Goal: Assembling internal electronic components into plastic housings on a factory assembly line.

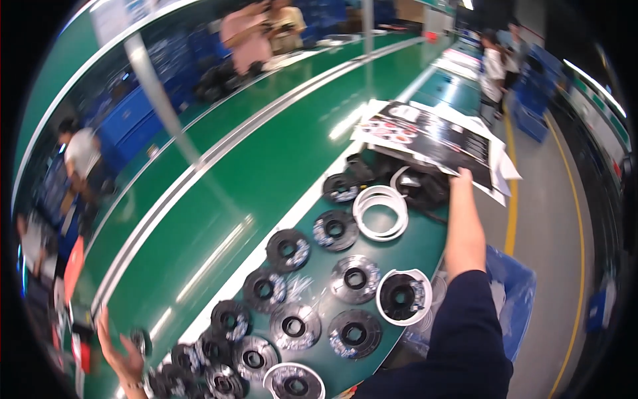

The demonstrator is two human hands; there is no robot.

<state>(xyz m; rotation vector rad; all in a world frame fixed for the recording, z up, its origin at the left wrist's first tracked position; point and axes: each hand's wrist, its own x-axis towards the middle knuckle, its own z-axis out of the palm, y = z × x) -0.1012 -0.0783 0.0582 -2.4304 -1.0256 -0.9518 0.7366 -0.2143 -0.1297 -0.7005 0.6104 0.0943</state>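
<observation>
At the right, my right hand (460,177) grips the near edge of a black printed sheet (438,136), which lies on several white sheets (508,166). Its fingers are partly hidden by the paper. Low at the left, my left hand (123,359) is empty, with its fingers apart. Near it lie several round black parts with circuit boards (229,319), in rows on the green table. Under the sheets, black parts (422,189) show in part. Beside them is a stack of white rings (380,213). One black part rests in a white round housing (404,297) at the table's right edge.
A green conveyor belt (266,139) with metal rails runs along the table's far side. Below the right edge stands a blue bin (518,286) with a clear liner. Yellow lines mark the walkway (541,219). Several people work beyond the belt and farther down the line.
</observation>
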